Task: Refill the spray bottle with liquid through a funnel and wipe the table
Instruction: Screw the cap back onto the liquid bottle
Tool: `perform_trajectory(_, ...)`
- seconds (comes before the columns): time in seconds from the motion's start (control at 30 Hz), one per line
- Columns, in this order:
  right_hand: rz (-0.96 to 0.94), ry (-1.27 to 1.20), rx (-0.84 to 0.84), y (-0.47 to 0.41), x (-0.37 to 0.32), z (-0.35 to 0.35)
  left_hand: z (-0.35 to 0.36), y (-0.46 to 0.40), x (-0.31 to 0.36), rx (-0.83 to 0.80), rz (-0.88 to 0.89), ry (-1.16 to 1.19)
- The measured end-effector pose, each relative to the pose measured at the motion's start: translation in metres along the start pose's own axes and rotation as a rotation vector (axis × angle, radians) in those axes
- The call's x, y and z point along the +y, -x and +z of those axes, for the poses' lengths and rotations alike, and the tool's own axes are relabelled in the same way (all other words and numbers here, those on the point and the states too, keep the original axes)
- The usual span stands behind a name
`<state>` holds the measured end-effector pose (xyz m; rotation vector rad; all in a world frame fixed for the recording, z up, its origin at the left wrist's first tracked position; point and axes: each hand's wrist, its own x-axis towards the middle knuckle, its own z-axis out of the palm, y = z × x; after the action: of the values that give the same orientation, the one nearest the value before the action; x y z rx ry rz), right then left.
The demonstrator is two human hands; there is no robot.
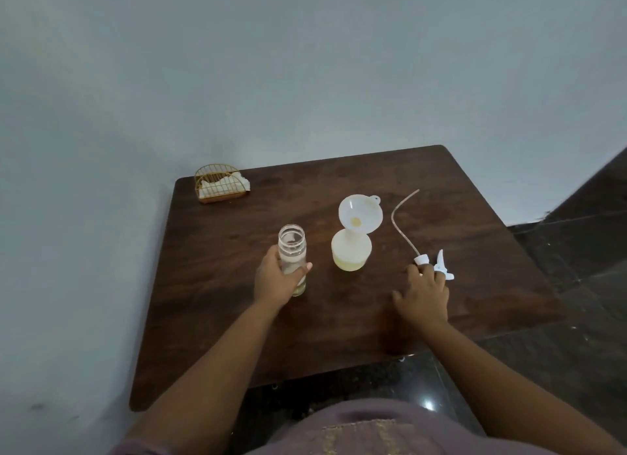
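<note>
The spray bottle (352, 251) is a squat, translucent white vessel standing upright near the middle of the desk (237, 319), with a shallow layer of pale yellow liquid at its bottom. A white funnel (360, 215) sits in its neck, tilted toward the right, a yellowish spot showing at its throat. The left hand (276, 281) grips a clear, open-topped bottle (292, 256) just left of the spray bottle, thumb and fingers curled round its lower half; a trace of yellowish liquid lies at its base. The right hand (424, 297) rests palm down on the desk with its fingers spread, their tips touching the white spray head (437, 268), which lies on its side to the right of the spray bottle with its long curved dip tube (400, 217) pointing away. Counted: two bottles, one funnel, one spray head, and one gold wire napkin holder (220, 187) with white napkins at the far left corner. The desk is dark brown wood with rounded corners, set against a plain pale grey wall (305, 64), over a dark, glossy tiled floor (576, 268).
</note>
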<state>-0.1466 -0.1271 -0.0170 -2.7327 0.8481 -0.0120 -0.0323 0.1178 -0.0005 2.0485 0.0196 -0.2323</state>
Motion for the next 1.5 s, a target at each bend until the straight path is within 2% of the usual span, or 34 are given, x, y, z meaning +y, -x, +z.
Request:
perform_trajectory(0.17,0.078,-0.022,-0.166,-0.001,0.015,0.007,0.008,-0.001,0.0,0.093,-0.038,-0.025)
perform_trajectory(0.3,0.064,-0.071,-0.285,-0.002,0.018,0.021,0.01,-0.001,-0.004,0.116,-0.026,0.005)
perform_trajectory(0.37,0.051,-0.058,-0.265,0.0,0.017,0.026,0.01,-0.002,-0.006,0.117,-0.021,0.021)
perform_trajectory(0.47,0.036,-0.008,-0.119,0.002,0.016,0.027,0.008,-0.004,-0.01,0.105,-0.014,0.029)
perform_trajectory(0.73,0.017,-0.062,-0.187,0.001,0.004,0.024,0.003,-0.004,-0.014,0.11,0.043,0.012)
perform_trajectory(0.87,-0.04,-0.19,-0.229,0.01,-0.027,0.025,-0.001,-0.003,-0.014,0.104,0.072,0.005)
perform_trajectory(1.07,-0.179,-0.456,-0.426,0.024,-0.084,-0.003,-0.009,-0.002,-0.001,0.094,0.172,-0.003)
perform_trajectory(1.2,-0.424,-0.616,-0.295,0.04,-0.116,-0.025,-0.016,-0.002,0.006,0.093,0.241,-0.025)
perform_trajectory(1.33,-0.588,-0.777,-0.138,0.032,-0.146,-0.051,-0.027,-0.004,0.012,0.069,0.296,0.0)
perform_trajectory(1.43,-0.607,-0.788,-0.111,0.016,-0.163,-0.069,-0.035,-0.006,0.016,0.009,0.324,-0.014)
perform_trajectory(1.5,-0.535,-0.816,-0.177,0.003,-0.172,-0.073,-0.038,-0.004,0.018,-0.043,0.305,0.01)
